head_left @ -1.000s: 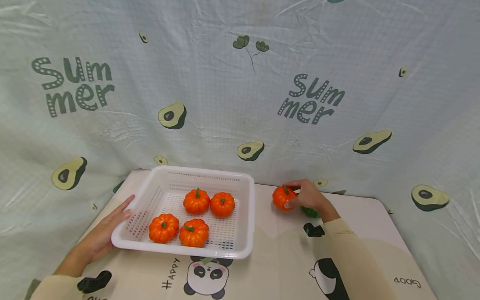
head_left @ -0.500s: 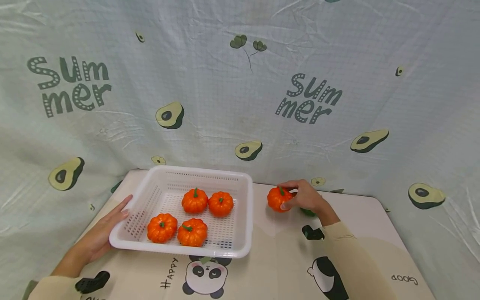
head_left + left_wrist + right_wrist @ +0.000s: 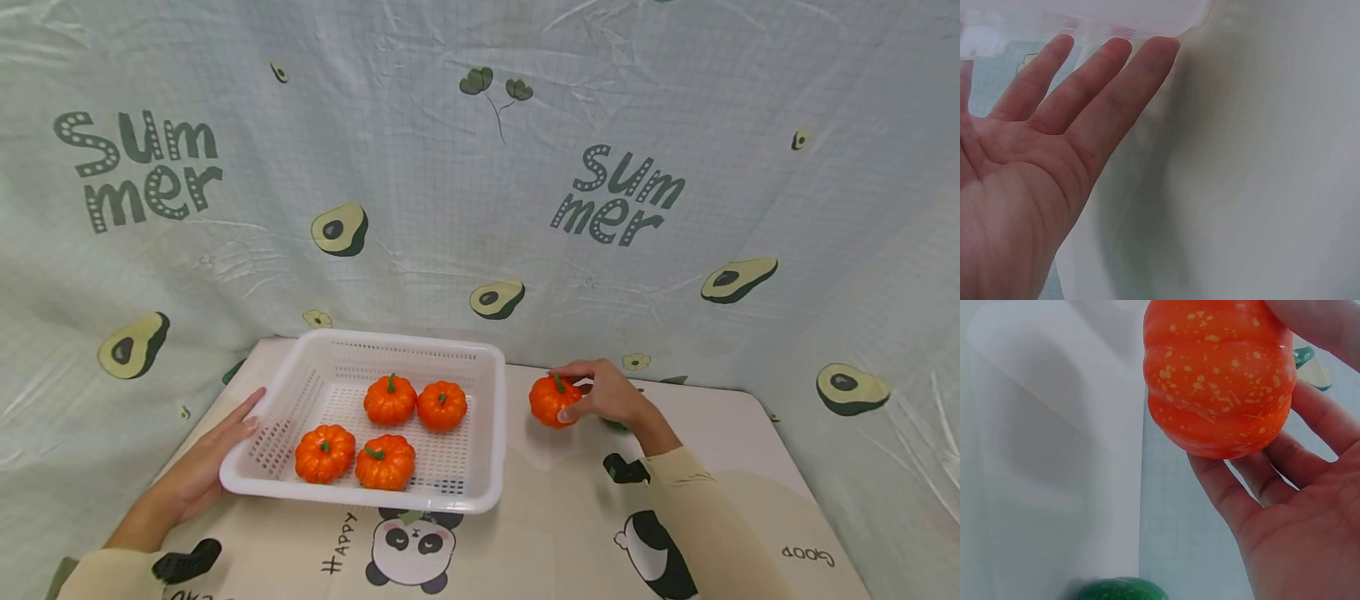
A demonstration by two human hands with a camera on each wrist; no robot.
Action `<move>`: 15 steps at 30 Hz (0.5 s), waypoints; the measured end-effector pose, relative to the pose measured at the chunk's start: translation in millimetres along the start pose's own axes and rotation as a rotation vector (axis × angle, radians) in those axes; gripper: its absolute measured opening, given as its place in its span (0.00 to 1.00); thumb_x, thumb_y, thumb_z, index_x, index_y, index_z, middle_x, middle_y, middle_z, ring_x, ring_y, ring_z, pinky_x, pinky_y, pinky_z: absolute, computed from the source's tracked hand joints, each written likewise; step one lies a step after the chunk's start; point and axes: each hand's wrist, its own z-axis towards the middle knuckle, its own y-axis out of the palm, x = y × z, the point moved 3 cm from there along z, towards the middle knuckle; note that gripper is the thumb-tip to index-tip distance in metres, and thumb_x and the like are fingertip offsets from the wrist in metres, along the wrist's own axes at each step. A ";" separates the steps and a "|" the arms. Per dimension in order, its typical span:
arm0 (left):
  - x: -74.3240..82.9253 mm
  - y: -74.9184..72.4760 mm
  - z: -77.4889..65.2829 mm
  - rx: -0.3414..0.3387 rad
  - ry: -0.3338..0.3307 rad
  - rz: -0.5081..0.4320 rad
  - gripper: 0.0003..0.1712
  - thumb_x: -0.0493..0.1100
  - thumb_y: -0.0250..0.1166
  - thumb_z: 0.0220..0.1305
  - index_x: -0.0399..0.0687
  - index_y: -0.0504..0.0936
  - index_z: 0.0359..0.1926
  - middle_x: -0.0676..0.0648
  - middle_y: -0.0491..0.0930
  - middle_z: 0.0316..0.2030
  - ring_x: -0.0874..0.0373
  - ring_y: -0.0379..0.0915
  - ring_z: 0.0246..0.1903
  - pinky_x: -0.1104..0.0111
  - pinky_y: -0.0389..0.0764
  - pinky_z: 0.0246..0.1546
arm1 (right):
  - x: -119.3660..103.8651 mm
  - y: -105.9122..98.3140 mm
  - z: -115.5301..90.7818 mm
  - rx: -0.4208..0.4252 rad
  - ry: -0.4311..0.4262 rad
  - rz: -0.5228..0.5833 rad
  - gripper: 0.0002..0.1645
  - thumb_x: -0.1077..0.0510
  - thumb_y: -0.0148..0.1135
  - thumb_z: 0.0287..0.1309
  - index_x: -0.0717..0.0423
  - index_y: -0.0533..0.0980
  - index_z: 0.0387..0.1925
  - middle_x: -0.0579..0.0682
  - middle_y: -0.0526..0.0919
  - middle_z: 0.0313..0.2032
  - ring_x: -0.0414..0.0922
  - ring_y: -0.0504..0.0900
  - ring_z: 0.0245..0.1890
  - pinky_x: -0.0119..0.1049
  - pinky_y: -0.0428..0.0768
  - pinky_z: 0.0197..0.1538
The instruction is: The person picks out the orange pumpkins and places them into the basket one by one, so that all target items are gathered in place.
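Between the thumb and fingers of my right hand (image 3: 609, 396) is a small orange pumpkin (image 3: 550, 402) with a green stem. In the right wrist view the pumpkin (image 3: 1219, 381) shows yellow specks, and the fingers curve round its side. My left hand (image 3: 201, 473) lies along the left side of a white plastic basket (image 3: 495, 433); in the left wrist view its straight fingers touch the basket's underside edge (image 3: 1147, 19). Several orange pumpkins (image 3: 386, 462) sit inside the basket.
Behind the right hand, a green object (image 3: 617, 424) is mostly hidden; its rounded, speckled top (image 3: 1124, 589) shows in the right wrist view. A printed cloth (image 3: 420, 275) hangs behind the table (image 3: 540, 533), which bears panda drawings.
My right hand has carried the pumpkin slightly left, toward the basket. The left hand and the basket keep their places.
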 end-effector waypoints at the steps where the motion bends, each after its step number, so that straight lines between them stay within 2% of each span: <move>1: 0.1 0.1 -0.1 0.002 -0.002 0.001 0.40 0.63 0.43 0.83 0.80 0.29 0.81 0.32 0.33 0.83 0.38 0.62 0.70 0.42 0.83 0.58 | -0.9 0.4 -0.6 -0.002 -0.002 0.002 0.39 0.59 0.81 0.40 0.59 0.83 0.59 0.58 0.86 0.56 0.51 0.81 0.53 0.42 0.84 0.57; 5: 0.4 0.4 -0.9 0.007 -0.009 -0.007 0.40 0.63 0.44 0.82 0.82 0.29 0.81 0.34 0.32 0.84 0.29 0.54 0.74 0.41 0.83 0.58 | -4.1 2.0 -3.3 -0.018 -0.025 0.008 0.39 0.59 0.81 0.41 0.62 0.82 0.60 0.61 0.86 0.56 0.51 0.81 0.54 0.47 0.83 0.59; 8: 0.3 0.5 -1.4 -0.001 -0.004 -0.009 0.40 0.63 0.43 0.82 0.82 0.29 0.81 0.34 0.31 0.84 0.26 0.51 0.75 0.41 0.82 0.58 | -5.4 3.1 -4.1 -0.035 -0.044 0.009 0.38 0.60 0.81 0.42 0.63 0.82 0.60 0.62 0.85 0.57 0.52 0.81 0.54 0.46 0.83 0.60; 15: 0.7 0.6 -1.4 0.013 -0.008 -0.003 0.40 0.63 0.43 0.82 0.81 0.29 0.81 0.33 0.33 0.84 0.29 0.56 0.74 0.42 0.83 0.58 | -12.9 4.3 -5.4 -0.053 -0.082 0.016 0.38 0.60 0.80 0.43 0.62 0.82 0.60 0.61 0.86 0.57 0.51 0.81 0.54 0.37 0.83 0.58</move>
